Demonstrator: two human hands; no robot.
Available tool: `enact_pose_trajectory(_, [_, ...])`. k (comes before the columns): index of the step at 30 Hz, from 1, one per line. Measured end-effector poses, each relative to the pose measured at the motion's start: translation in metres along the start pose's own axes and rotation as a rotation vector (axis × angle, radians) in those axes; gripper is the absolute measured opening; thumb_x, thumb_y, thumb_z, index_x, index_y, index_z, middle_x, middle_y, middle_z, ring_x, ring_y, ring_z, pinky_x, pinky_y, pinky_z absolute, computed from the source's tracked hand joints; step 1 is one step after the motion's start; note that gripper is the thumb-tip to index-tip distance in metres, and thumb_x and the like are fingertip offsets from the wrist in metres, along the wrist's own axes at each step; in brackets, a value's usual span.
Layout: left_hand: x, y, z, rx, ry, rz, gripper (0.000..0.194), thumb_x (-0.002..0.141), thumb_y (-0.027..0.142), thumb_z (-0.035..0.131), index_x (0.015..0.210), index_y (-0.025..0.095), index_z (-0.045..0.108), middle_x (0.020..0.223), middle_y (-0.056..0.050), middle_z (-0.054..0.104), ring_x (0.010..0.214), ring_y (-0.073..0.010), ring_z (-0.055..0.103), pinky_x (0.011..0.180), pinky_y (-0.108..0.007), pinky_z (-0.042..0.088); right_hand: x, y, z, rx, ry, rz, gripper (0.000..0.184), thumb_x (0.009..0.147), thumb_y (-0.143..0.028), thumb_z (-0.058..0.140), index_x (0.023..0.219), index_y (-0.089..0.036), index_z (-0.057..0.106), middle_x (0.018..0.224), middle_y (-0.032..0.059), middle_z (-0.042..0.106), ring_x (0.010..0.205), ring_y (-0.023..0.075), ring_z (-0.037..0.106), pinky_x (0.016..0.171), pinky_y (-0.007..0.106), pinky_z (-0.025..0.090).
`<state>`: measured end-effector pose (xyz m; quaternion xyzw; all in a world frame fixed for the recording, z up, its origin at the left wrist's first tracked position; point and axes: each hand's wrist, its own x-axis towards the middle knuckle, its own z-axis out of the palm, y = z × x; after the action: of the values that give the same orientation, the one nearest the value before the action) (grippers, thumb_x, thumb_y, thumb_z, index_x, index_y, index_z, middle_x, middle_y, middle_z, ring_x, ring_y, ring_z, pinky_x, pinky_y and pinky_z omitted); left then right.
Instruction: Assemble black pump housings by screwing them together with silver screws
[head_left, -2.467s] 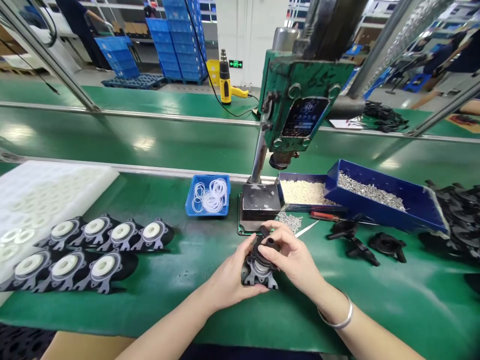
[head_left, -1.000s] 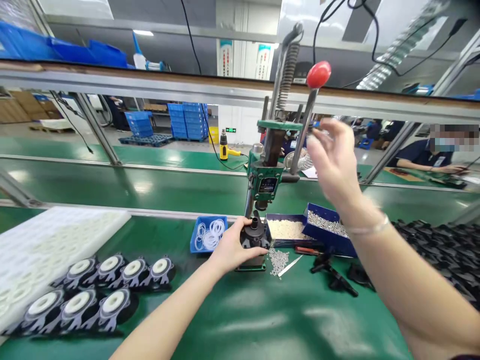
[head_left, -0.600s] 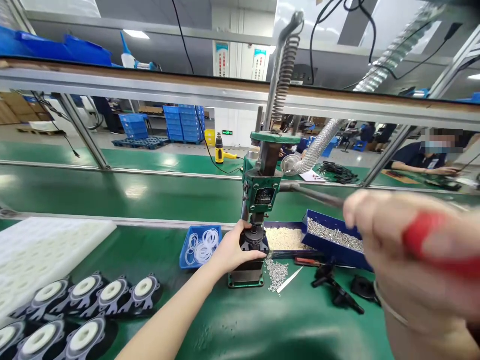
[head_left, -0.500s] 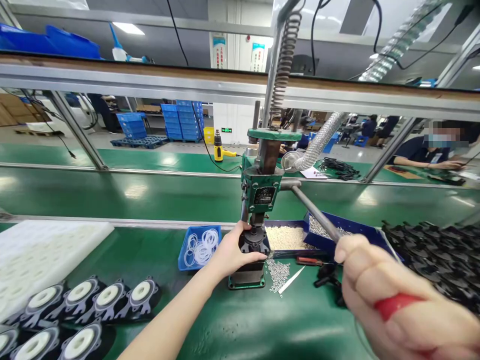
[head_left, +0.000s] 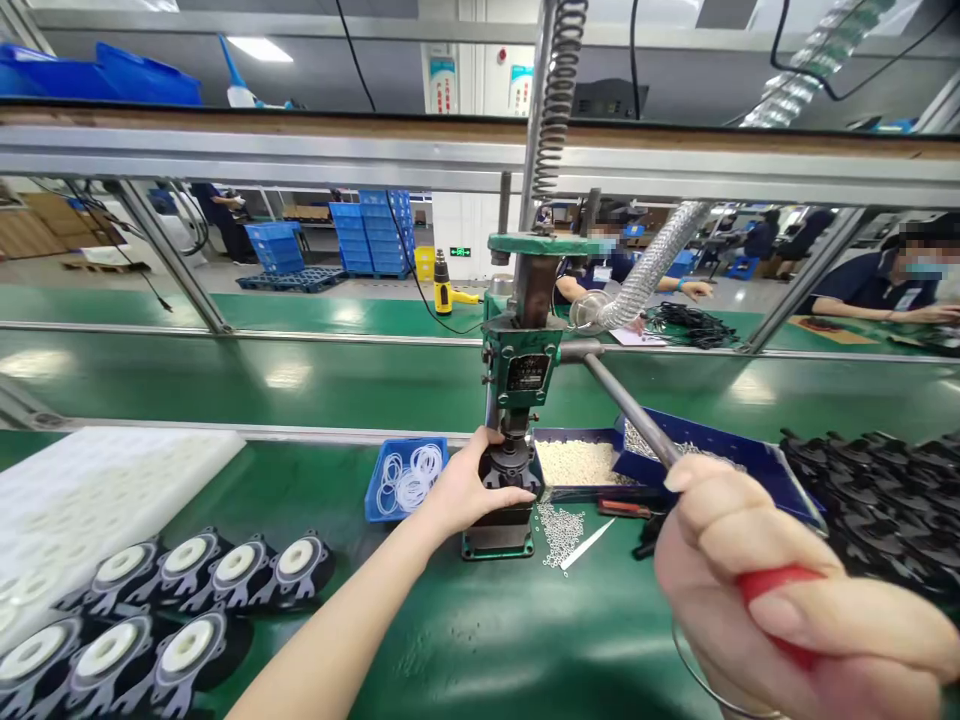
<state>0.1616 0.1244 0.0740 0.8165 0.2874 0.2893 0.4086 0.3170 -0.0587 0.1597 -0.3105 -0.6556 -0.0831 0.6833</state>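
A green hand press (head_left: 525,370) stands mid-bench with its ram lowered onto a black round plastic part (head_left: 511,462) on the press block. My left hand (head_left: 465,485) grips that part from the left, thumb at its front and fingers behind. Its underside is partly hidden by my hand. My right hand (head_left: 780,580) is wrapped round the red knob of the press lever (head_left: 634,410), which slants down toward me. Left of the press, a blue tray (head_left: 381,508) holds white rings. Small metal nuts (head_left: 561,532) and a white pointed strip (head_left: 589,545) lie right of its base.
Several black housings with white rings (head_left: 187,555) stand at left beside a white foam sheet (head_left: 202,455). Blue bins hold pale pieces (head_left: 577,462) and metal pins. A red-handled tool (head_left: 624,508) and piled black parts (head_left: 870,500) lie right. Co-workers (head_left: 885,280) sit beyond.
The black part went from both hands onto the press block. My right hand rose to the lever and pulled it down, lowering the ram onto the part. Since half a second ago, little has moved.
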Motion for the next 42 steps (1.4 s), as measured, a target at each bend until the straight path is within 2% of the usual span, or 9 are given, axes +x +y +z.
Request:
enact_pose_trajectory(3, [0.0, -0.002, 0.002, -0.001, 0.002, 0.007, 0.065, 0.066, 0.046, 0.084, 0.115, 0.024, 0.049, 0.114, -0.004, 0.064, 0.105, -0.0228, 0.064, 0.092, -0.034, 0.051, -0.014, 0.01, 0.01, 0.042, 0.171, -0.127, 0.025, 0.1, -0.032, 0.041, 0.079, -0.022, 0.05, 0.06, -0.0024, 0.041, 0.053, 0.0154, 0.038, 0.07, 0.049, 0.046])
enact_pose_trajectory(9, [0.004, 0.0, 0.0, 0.043, 0.021, 0.009, 0.065, 0.067, 0.045, 0.084, 0.117, 0.024, 0.046, 0.117, -0.005, 0.064, 0.109, -0.0248, 0.064, 0.095, -0.037, 0.05, 0.033, 0.015, 0.007, 0.16, 0.11, -0.157, 0.028, 0.097, -0.044, 0.05, 0.082, -0.023, 0.059, 0.057, -0.0027, 0.042, 0.048, 0.0143, 0.043, 0.056, 0.038, 0.047])
enact_pose_trajectory(11, [-0.003, 0.002, 0.0, 0.063, 0.039, 0.021, 0.063, 0.069, 0.043, 0.083, 0.117, 0.024, 0.047, 0.115, -0.005, 0.065, 0.108, -0.0254, 0.064, 0.095, -0.039, 0.051, 0.062, 0.01, 0.003, 0.154, 0.126, -0.084, 0.03, 0.096, -0.052, 0.051, 0.098, -0.024, 0.062, 0.064, -0.0003, 0.051, 0.058, 0.0183, 0.056, 0.064, 0.041, 0.054])
enact_pose_trajectory(14, [-0.031, 0.002, 0.005, 0.086, 0.033, 0.047, 0.058, 0.07, 0.039, 0.082, 0.116, 0.024, 0.05, 0.114, -0.005, 0.066, 0.107, -0.026, 0.066, 0.096, -0.043, 0.051, 0.093, 0.013, -0.011, -0.047, 0.104, 0.008, 0.032, 0.098, -0.047, 0.05, 0.123, -0.026, 0.056, 0.103, 0.007, 0.066, 0.097, 0.023, 0.067, 0.091, 0.044, 0.055])
enact_pose_trajectory(17, [-0.074, -0.011, 0.02, 0.04, 0.013, 0.073, 0.059, 0.066, 0.037, 0.085, 0.115, 0.025, 0.053, 0.125, -0.008, 0.065, 0.122, -0.0296, 0.06, 0.106, -0.047, 0.046, 0.093, 0.042, -0.042, -0.469, -0.115, 0.141, 0.025, 0.099, -0.039, 0.051, 0.116, -0.024, 0.062, 0.118, 0.0069, 0.066, 0.11, 0.0219, 0.064, 0.099, 0.039, 0.05])
enact_pose_trajectory(21, [-0.123, -0.041, 0.06, -0.028, -0.115, -0.063, 0.057, 0.062, 0.033, 0.087, 0.11, 0.025, 0.06, 0.127, -0.011, 0.065, 0.123, -0.0327, 0.061, 0.105, -0.049, 0.047, 0.048, 0.109, -0.092, -0.993, -0.817, 0.753, 0.026, 0.097, -0.035, 0.053, 0.099, -0.017, 0.072, 0.103, 0.0099, 0.074, 0.094, 0.0216, 0.069, 0.085, 0.03, 0.051])
enact_pose_trajectory(24, [-0.14, -0.06, 0.088, -0.033, -0.136, -0.088, 0.058, 0.061, 0.031, 0.087, 0.112, 0.024, 0.06, 0.132, -0.015, 0.062, 0.123, -0.0346, 0.061, 0.105, -0.05, 0.047, 0.009, 0.151, -0.118, -1.102, -0.976, 0.973, 0.021, 0.087, -0.028, 0.067, 0.077, -0.011, 0.073, 0.083, 0.0151, 0.074, 0.079, 0.023, 0.07, 0.073, 0.03, 0.051])
enact_pose_trajectory(31, [-0.14, -0.074, 0.104, -0.008, -0.094, 0.245, 0.049, 0.083, 0.03, 0.062, 0.129, 0.023, 0.044, 0.142, -0.023, 0.047, 0.13, -0.0311, 0.054, 0.102, -0.047, 0.049, -0.032, 0.184, -0.14, -1.027, -0.868, 0.992, 0.021, 0.09, -0.03, 0.064, 0.075, -0.016, 0.068, 0.079, 0.0044, 0.072, 0.077, 0.0172, 0.067, 0.075, 0.028, 0.048])
enact_pose_trajectory(42, [-0.142, -0.072, 0.102, 0.081, -0.127, 0.345, 0.065, 0.079, 0.012, 0.059, 0.138, 0.023, 0.032, 0.14, -0.024, 0.047, 0.131, -0.0315, 0.054, 0.099, -0.047, 0.052, -0.042, 0.187, -0.149, -0.738, -0.392, 1.108, 0.036, 0.083, -0.05, 0.059, 0.077, -0.015, 0.065, 0.056, 0.0009, 0.06, 0.05, 0.0139, 0.053, 0.054, 0.026, 0.04])
